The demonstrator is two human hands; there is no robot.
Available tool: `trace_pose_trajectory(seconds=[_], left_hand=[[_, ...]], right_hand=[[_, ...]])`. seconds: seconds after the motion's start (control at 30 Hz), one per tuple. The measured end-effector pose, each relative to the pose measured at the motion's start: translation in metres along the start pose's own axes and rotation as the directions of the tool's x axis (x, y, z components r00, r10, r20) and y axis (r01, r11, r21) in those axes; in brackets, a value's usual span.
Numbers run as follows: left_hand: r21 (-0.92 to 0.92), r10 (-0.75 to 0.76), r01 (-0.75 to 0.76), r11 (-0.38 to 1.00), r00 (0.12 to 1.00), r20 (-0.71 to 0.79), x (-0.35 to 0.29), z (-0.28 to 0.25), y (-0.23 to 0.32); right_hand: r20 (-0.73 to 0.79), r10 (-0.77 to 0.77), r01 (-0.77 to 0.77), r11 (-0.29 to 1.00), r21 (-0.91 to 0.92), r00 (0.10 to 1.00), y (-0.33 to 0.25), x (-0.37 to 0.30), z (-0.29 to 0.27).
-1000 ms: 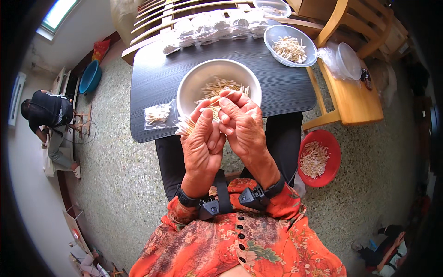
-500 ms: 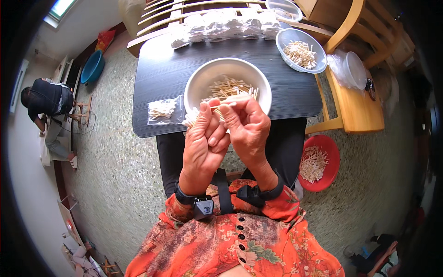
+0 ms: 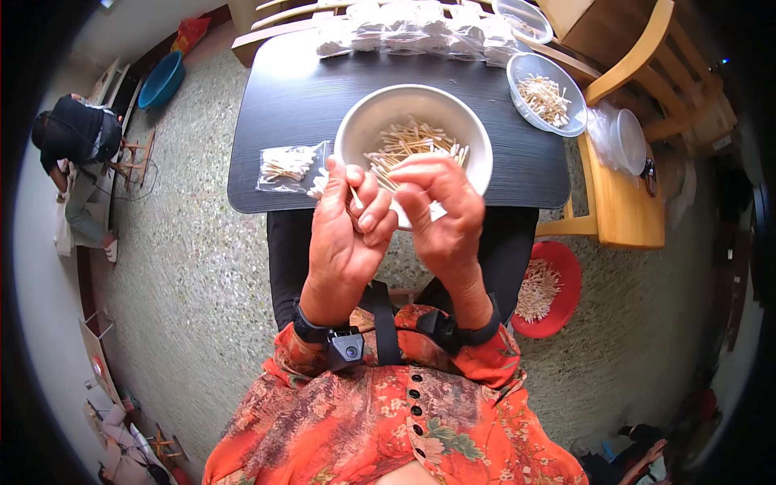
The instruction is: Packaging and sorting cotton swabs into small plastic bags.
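Hands meet above the near rim of the white bowl [image 3: 368, 121] on the dark bench [image 3: 275, 113]; left hand [image 3: 343, 234] pinches a thin stick [image 3: 354, 196] between thumb and fingers; right hand [image 3: 440, 210] curls just beside it, its grip hidden; more sticks [image 3: 408, 141] lie in the bowl beyond the fingertips.

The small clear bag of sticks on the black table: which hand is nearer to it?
Left. The left hand is just to the right of the small clear bag, near its edge. The right hand is further right, in front of the white bowl.
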State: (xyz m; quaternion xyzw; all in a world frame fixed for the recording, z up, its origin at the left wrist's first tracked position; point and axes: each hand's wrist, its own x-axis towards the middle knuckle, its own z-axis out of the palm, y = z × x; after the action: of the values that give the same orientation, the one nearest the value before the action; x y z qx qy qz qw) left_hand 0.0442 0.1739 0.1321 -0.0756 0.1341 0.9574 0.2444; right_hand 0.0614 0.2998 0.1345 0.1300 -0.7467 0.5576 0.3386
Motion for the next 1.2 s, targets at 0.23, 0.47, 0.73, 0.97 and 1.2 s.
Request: trace_pose_trajectory(seconds=[0.23,0.47,0.73,0.97,1.2], left_hand=[[0.086,0.087,-0.068,0.994,0.968,-0.236,0.000,0.013,0.011],[-0.086,0.039,-0.046,0.995,0.996,-0.083,0.001,-0.005,0.017],[-0.046,0.023,-0.029,0.999,0.991,-0.131,0.002,-0.007,0.017],[-0.016,0.038,-0.040,0.999,0.991,-0.126,0.004,-0.006,0.015],[0.016,0.052,-0.050,0.999,0.992,-0.115,0.003,-0.010,0.013]], right_hand=[[-0.071,0.476,-0.480,0.875,-0.067,0.877,0.008,0.011,-0.012],[0.315,0.329,-0.083,0.798,-0.597,0.890,0.027,0.018,-0.009],[0.416,0.457,0.043,0.630,-0.775,0.786,0.040,0.023,0.017],[0.402,0.468,0.036,0.615,-0.788,0.787,0.046,0.021,0.019],[0.440,0.452,0.109,0.590,-0.800,0.776,0.044,0.020,0.019]])
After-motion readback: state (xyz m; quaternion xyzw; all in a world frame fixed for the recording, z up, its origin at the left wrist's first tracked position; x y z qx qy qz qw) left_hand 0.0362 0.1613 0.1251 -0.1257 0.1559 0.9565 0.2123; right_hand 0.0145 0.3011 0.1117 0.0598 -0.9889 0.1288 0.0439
